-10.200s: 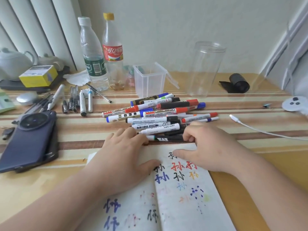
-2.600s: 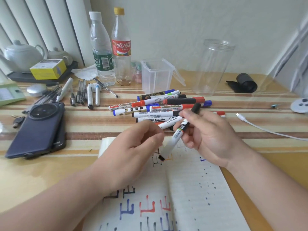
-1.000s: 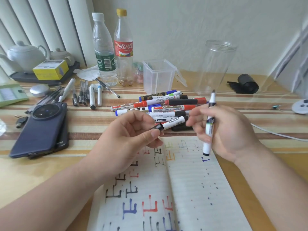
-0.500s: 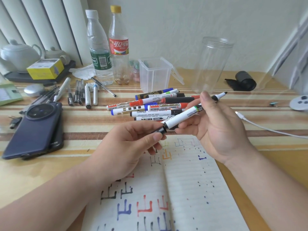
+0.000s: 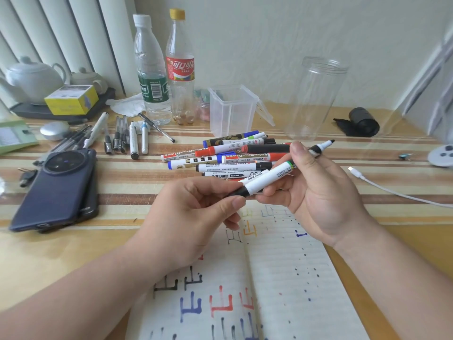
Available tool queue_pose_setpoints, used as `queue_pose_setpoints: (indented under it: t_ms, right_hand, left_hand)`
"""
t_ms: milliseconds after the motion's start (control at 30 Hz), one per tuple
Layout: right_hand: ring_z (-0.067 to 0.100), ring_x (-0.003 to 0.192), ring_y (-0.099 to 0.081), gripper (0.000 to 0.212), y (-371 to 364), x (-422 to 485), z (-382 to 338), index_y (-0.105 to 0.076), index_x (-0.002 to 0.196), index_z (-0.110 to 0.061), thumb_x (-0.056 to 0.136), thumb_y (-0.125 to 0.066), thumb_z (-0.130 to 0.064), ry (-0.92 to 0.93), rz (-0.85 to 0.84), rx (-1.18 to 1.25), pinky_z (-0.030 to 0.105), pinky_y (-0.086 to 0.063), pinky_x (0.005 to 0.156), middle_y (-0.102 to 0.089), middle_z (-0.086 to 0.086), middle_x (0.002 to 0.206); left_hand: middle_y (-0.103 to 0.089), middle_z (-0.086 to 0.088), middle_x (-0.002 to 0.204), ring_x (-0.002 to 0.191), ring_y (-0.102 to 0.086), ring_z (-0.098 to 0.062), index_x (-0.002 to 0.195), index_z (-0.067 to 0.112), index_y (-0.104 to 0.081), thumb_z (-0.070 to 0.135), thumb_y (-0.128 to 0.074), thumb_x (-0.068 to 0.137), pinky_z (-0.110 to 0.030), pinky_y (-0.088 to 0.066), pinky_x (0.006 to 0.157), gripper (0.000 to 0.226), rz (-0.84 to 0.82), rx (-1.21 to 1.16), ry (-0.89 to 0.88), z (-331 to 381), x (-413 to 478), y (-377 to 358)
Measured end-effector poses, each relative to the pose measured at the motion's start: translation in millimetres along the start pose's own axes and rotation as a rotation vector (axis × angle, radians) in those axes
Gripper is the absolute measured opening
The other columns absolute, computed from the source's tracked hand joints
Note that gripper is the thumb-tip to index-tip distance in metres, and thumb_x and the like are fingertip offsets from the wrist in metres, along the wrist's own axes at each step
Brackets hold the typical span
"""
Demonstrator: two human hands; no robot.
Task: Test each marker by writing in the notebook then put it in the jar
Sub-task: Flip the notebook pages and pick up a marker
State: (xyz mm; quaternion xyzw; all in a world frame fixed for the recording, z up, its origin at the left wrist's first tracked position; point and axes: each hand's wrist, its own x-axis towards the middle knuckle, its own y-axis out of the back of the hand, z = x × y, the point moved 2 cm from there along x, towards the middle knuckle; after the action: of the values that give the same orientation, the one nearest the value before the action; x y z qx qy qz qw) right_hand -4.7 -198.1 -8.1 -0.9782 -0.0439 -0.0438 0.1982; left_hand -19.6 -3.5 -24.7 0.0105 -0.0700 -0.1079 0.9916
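My right hand [image 5: 316, 195] grips a white marker [image 5: 267, 179] above the open notebook [image 5: 286, 278]. The marker lies slanted, and its bare black tip [image 5: 329, 143] points up and to the right, away from the page. My left hand [image 5: 193, 214] pinches the black cap [image 5: 239, 192], which sits at the marker's rear end. A pile of several capped markers [image 5: 230, 158] lies on the table just beyond my hands. The clear, tall jar [image 5: 316, 99] stands upright behind the pile at the right, with nothing seen inside. The notebook pages carry coloured test strokes and ink dots.
A dark phone [image 5: 56, 187] lies at the left, with several pens [image 5: 122, 138] behind it. Two bottles [image 5: 152, 69] and a small clear box [image 5: 231, 109] stand at the back. A white cable [image 5: 392, 190] and a black roll [image 5: 362, 122] lie at the right.
My right hand has swung the marker from tip-down over the page to tip-up, pointing away to the right. My left hand has brought the black cap to the marker's rear end.
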Motion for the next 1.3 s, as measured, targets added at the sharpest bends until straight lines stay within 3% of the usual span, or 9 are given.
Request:
queue_pose_setpoints:
  t_ms: [133,400,567,667,767,900,1000,1167,1300]
  right_hand:
    - [0.025,0.052,-0.065,0.035,-3,0,2,-0.055,0.096,0.0,0.091,-0.053,-0.034,-0.035,0.003,0.008,0.038,-0.059,0.054,-0.065,0.021,0.067]
    - [0.032,0.059,-0.066,0.06,-4,-1,8,-0.067,0.083,0.001,0.075,-0.06,-0.058,-0.073,0.055,-0.18,0.041,-0.058,0.057,-0.068,0.026,0.074]
    - [0.029,0.046,-0.058,0.077,10,-2,-2,-0.064,0.074,0.006,0.073,-0.053,-0.07,-0.144,0.145,-0.424,0.038,-0.054,0.047,-0.062,0.022,0.061]
    - [0.031,0.044,-0.059,0.057,19,-2,-7,-0.062,0.073,0.006,0.085,-0.065,-0.05,0.044,0.167,-0.59,0.035,-0.051,0.045,-0.063,0.021,0.058]
    - [0.03,0.047,-0.061,0.019,22,-3,-6,-0.055,0.088,-0.01,0.09,-0.074,-0.013,0.263,0.126,-0.727,0.038,-0.052,0.046,-0.062,0.015,0.063]
    - [0.027,0.06,-0.065,0.038,17,-2,6,-0.056,0.105,-0.044,0.084,-0.07,-0.016,0.347,0.033,-0.884,0.049,-0.057,0.062,-0.066,0.001,0.07]
    - [0.021,0.06,-0.065,0.032,17,0,5,-0.061,0.106,-0.04,0.084,-0.064,-0.018,0.404,0.075,-0.964,0.047,-0.056,0.065,-0.066,0.0,0.067]
    - [0.02,0.058,-0.065,0.028,23,1,4,-0.066,0.113,-0.036,0.089,-0.061,-0.022,0.392,0.125,-0.971,0.043,-0.058,0.063,-0.067,0.0,0.065]
    - [0.017,0.045,-0.059,0.005,24,1,1,-0.068,0.1,-0.022,0.098,-0.064,-0.02,0.345,0.172,-0.85,0.028,-0.049,0.047,-0.063,0.008,0.058]
  left_hand:
    - [-0.075,-0.011,0.074,0.064,-0.073,-0.027,0.093,0.015,-0.077,0.012,-0.077,0.079,-0.033,-0.062,0.068,0.015,0.009,0.057,-0.016,0,0,-1]
    - [-0.075,0.001,0.078,0.068,-0.072,-0.022,0.093,0.031,-0.074,0.033,-0.08,0.076,-0.046,-0.06,0.068,0.018,0.026,0.243,-0.203,2,-2,-4]
    - [-0.073,0.005,0.074,0.065,-0.069,-0.021,0.087,0.033,-0.071,0.043,-0.072,0.068,-0.035,-0.059,0.065,0.022,0.166,0.189,-0.221,0,0,3]
    - [-0.072,0.004,0.072,0.064,-0.067,-0.023,0.088,0.028,-0.072,0.041,-0.074,0.07,-0.027,-0.056,0.062,0.022,0.212,0.182,-0.242,0,1,5]
    - [-0.073,0.001,0.076,0.067,-0.068,-0.026,0.089,0.026,-0.071,0.036,-0.075,0.072,-0.035,-0.057,0.066,0.019,0.219,0.154,-0.306,-1,-1,4]
    - [-0.071,0.001,0.079,0.072,-0.067,-0.029,0.092,0.02,-0.071,0.025,-0.075,0.079,-0.05,-0.056,0.07,0.014,0.154,0.178,-0.478,0,-3,-1]
    - [-0.072,-0.003,0.087,0.077,-0.069,-0.032,0.101,0.013,-0.069,0.022,-0.078,0.081,-0.052,-0.056,0.073,0.023,0.041,0.189,-0.55,1,-5,-5]
    - [-0.069,0.004,0.105,0.095,-0.07,-0.024,0.142,0.026,-0.043,0.039,-0.082,0.075,-0.035,-0.056,0.086,0.078,-0.202,0.288,-0.405,-5,-3,-7]
    - [-0.057,0.023,0.119,0.116,-0.057,-0.002,0.136,0.041,-0.042,0.069,-0.069,0.075,-0.029,-0.048,0.097,0.073,-0.387,0.803,-0.377,-10,0,0]
